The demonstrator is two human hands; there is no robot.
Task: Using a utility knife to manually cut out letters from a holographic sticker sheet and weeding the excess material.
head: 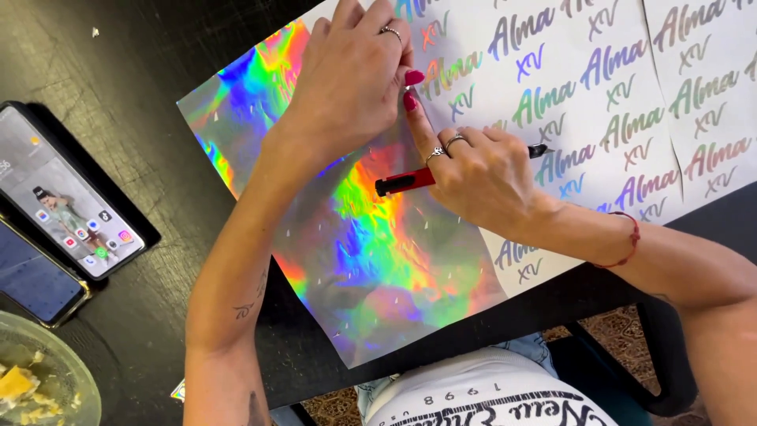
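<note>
Fingertips of the left hand and right hand pinch together at the holographic vinyl sheet's peel line, the right also gripping a red-handled weeding tool lying crosswise.

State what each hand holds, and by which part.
The right hand holds a red and black tool around its middle. The left hand pinches the holographic sheet at a peeling edge.
</note>
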